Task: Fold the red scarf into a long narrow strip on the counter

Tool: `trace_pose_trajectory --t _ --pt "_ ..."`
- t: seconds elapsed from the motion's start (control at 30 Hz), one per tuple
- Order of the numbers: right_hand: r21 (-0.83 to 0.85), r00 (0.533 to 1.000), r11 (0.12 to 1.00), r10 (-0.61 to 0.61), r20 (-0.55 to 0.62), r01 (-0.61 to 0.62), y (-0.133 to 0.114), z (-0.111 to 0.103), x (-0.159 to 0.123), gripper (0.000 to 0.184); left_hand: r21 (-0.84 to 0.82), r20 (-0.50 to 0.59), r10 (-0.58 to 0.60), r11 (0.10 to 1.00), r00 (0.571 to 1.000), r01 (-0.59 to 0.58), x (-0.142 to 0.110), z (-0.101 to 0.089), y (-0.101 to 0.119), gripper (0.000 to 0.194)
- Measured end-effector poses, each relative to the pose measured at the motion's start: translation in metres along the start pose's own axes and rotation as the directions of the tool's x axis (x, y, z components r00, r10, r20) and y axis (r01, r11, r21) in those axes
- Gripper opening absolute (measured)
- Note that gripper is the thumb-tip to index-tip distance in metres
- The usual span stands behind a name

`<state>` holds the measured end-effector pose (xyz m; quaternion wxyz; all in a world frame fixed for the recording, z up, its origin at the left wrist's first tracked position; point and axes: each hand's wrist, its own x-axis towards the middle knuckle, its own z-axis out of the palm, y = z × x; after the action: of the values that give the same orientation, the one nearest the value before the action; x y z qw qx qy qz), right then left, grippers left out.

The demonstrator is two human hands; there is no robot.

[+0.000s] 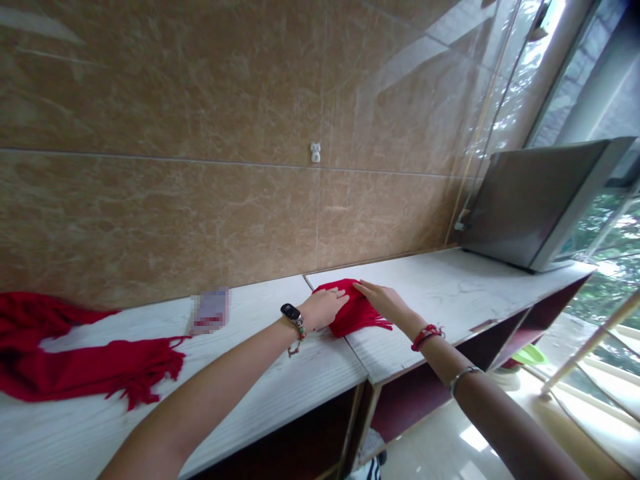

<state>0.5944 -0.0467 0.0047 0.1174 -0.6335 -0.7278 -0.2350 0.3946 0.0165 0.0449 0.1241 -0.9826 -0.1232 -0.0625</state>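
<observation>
While both hands were over the desk (440,283), a red scarf (354,315), bundled into a compact pad, lay across the seam (357,359) between the two white boards, its fringe (383,324) spilling just to the right of that seam. The left hand (323,308), reaching in from left of the seam, was palm down with its fingers outstretched on the cloth, pressing rather than gripping. The right hand (387,302), right of the seam, had its fingers extended and their tips at the cloth's upper edge; whether they pinched any fabric could not be told. The scarf looked light, soft and limp, with little to slip and nothing to break, though its layers seemed apt to slide open if lifted by one corner or by the loose strands. A hold on opposite sides, fingers under all the layers, seemed soundest. Well left of the seam lay a second red scarf (75,368), loose and spread.
</observation>
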Motion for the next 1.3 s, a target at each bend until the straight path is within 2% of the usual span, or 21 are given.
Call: trace_pose_trajectory --t 0.07,0.13,0.4,0.57,0.63,0.73,0.8,0.9,0.97,1.07,1.17,1.3 --pt "0.010 0.999 1.000 -0.016 0.046 0.015 -0.001 0.004 -0.005 0.052 -0.002 0.048 -0.027 1.000 0.998 0.027 -0.003 0.008 0.007 0.044" --pt "0.022 0.998 1.000 -0.019 0.057 0.018 -0.001 0.005 -0.006 0.053 -0.018 0.047 -0.043 0.999 0.998 0.044 -0.004 0.011 0.010 0.045" --pt "0.037 1.000 0.999 0.008 0.009 -0.008 -0.002 0.003 -0.003 0.057 -0.156 0.079 -0.106 0.981 0.991 0.117 -0.004 0.000 0.008 0.043" --pt "0.107 0.991 0.994 0.008 0.133 -0.023 -0.004 0.012 -0.003 0.067 -0.168 0.097 -0.273 0.943 0.957 0.286 0.000 -0.011 0.005 0.030" --pt "0.128 0.987 0.989 0.048 0.154 -0.068 0.000 0.010 0.005 0.063 -0.158 0.075 -0.334 0.926 0.939 0.342 0.006 -0.017 0.003 0.032" --pt "0.111 0.975 0.973 0.187 0.121 -0.201 0.007 0.001 0.028 0.052 -0.149 0.033 -0.403 0.903 0.915 0.403 0.017 -0.019 0.002 0.035" --pt "0.099 0.965 0.961 0.250 0.080 -0.257 0.008 -0.001 0.044 0.048 -0.148 0.018 -0.416 0.898 0.909 0.414 0.024 -0.013 0.006 0.034" --pt "0.116 0.974 0.968 0.216 0.073 -0.224 0.002 0.011 0.053 0.043 -0.146 0.028 -0.420 0.896 0.907 0.419 0.028 0.008 0.016 0.040" --pt "0.162 0.985 0.975 0.134 0.111 -0.151 -0.002 0.028 0.048 0.038 -0.148 0.056 -0.430 0.889 0.901 0.434 0.026 0.025 0.023 0.050" --pt "0.261 0.985 0.963 0.017 0.174 -0.062 0.001 0.059 0.034 0.035 -0.149 0.069 -0.413 0.896 0.908 0.419 0.023 0.043 0.027 0.056" --pt "0.288 0.982 0.953 0.042 0.185 -0.095 0.012 0.080 0.023 0.040 -0.139 0.064 -0.382 0.912 0.922 0.387 0.023 0.051 0.026 0.062" --pt "0.293 0.981 0.948 0.075 0.181 -0.126 0.029 0.089 0.016 0.043 -0.107 0.080 -0.337 0.933 0.938 0.344 0.028 0.056 0.023 0.081"
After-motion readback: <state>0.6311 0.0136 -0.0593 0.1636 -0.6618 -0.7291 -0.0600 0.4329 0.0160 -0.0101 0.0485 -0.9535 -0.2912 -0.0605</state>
